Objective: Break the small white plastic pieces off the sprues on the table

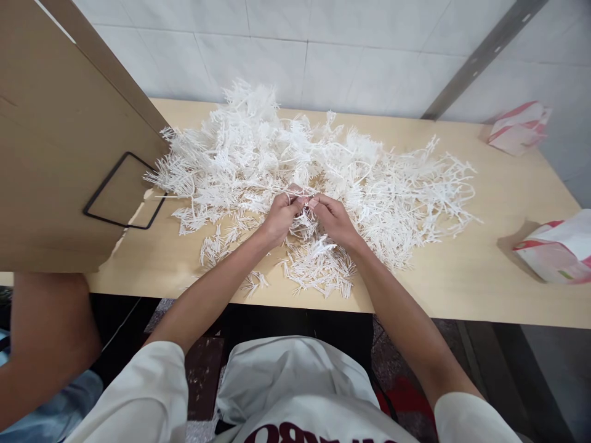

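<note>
Pinching together at the table's middle, the left hand (281, 216) and right hand (333, 218) are closing their fingertips on one white plastic sprig (302, 200) above one sprawling heap of sprigs (305, 166). Two pink-and-white bags (556, 249) are lying at the right; a cardboard box (60, 135) is crowding the left, on the wooden table (484, 271).

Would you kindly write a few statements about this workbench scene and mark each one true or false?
1. Both hands, left hand and right hand, meet over the pile of white plastic pieces. True.
2. The pile lies on a dark metal table. False: the table is light wood.
3. A cardboard box stands at the left. True.
4. The two pink and white bags sit left of the pile. False: both bags are on the right.
5. The wall behind is tiled. True.
</note>
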{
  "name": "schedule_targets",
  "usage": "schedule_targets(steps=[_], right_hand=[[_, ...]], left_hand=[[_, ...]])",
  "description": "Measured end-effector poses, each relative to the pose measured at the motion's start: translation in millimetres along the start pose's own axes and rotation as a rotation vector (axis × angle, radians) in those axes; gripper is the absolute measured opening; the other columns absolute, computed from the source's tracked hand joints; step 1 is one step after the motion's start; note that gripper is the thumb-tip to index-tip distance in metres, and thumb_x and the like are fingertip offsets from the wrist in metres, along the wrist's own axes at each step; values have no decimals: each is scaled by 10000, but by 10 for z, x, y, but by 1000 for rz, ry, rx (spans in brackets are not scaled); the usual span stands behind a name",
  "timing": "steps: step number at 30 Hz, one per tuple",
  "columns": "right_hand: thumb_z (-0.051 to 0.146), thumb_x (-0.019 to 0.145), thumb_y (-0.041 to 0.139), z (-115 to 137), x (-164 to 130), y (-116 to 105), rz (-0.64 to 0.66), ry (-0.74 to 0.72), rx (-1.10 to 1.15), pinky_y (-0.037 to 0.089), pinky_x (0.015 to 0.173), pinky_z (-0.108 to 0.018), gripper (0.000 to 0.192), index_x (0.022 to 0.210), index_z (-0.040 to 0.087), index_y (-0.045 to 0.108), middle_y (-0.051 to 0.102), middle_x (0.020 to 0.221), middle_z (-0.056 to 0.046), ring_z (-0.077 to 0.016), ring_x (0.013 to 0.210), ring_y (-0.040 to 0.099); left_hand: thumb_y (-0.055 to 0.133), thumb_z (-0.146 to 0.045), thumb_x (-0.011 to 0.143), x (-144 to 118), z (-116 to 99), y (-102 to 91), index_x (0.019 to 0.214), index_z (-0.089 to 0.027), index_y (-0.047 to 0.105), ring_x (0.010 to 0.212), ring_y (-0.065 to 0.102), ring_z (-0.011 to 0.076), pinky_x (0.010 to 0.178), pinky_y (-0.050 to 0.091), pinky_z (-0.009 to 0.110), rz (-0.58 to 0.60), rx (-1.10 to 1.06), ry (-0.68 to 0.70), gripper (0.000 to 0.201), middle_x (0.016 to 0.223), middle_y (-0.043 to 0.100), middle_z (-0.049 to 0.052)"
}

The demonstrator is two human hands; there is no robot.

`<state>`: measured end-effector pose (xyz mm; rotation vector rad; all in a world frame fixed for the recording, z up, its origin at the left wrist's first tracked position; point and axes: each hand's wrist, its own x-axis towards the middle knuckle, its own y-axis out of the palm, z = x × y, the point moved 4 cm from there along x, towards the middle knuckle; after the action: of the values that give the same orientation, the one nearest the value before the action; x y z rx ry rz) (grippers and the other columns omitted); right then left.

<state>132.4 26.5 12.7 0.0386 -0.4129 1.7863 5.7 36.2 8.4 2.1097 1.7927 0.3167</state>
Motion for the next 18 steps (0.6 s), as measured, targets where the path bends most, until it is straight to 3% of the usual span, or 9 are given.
schedule_targets(steps=[3, 5, 9, 12, 14, 18], right_hand=[[491, 913, 471, 45, 10, -29, -9, -39, 64, 489, 813, -317, 330, 808, 215, 618, 659, 901, -21, -141, 841, 594], [498, 908, 487, 37, 24, -72, -62, -43, 49, 503, 830, -320, 319, 848, 226, 641, 673, 961, -28, -138, 859, 610], [532, 882, 522, -81, 43, -193, -270, 7, -49, 516, 715, -296, 340, 883, 222, 661, 640, 759, -6, -122, 690, 592], [524, 874, 542, -100, 39, -246, -363, -42, -131, 537, 760, -311, 338, 1040, 253, 655, 654, 1034, -42, -131, 812, 630], [506, 883, 535, -60, 33, -239, -357, -98, -189, 541, 830, -327, 336, 1115, 286, 640, 603, 1211, -53, -153, 971, 625], [501, 898, 513, -5, 37, -161, -228, -106, -162, 558, 817, -328, 389, 1229, 309, 583, 644, 1153, -41, -155, 966, 636]], left_hand=[[583, -223, 829, 85, -81, -125, 706, -180, 464, 554, 441, 61, 552, 401, 193, -89, -25, 61, 176, 657, 460, -35], [580, -267, 846, 133, -131, -204, 719, -189, 461, 535, 422, 58, 531, 387, 193, -119, 6, 119, 191, 656, 447, -35], [597, -363, 843, 160, -113, -229, 767, -197, 519, 550, 476, 67, 509, 391, 210, -21, 34, 89, 198, 702, 516, -19], [615, -421, 825, 145, -89, -206, 807, -195, 531, 633, 564, 82, 578, 454, 226, 9, 35, 73, 242, 815, 598, -1], [688, -385, 771, 134, -102, -184, 849, -196, 529, 675, 586, 86, 622, 472, 226, 26, 61, 102, 260, 831, 613, -5], [744, -299, 722, 104, -124, -118, 906, -192, 552, 641, 550, 72, 619, 444, 208, 152, 221, 138, 286, 735, 588, -33]])
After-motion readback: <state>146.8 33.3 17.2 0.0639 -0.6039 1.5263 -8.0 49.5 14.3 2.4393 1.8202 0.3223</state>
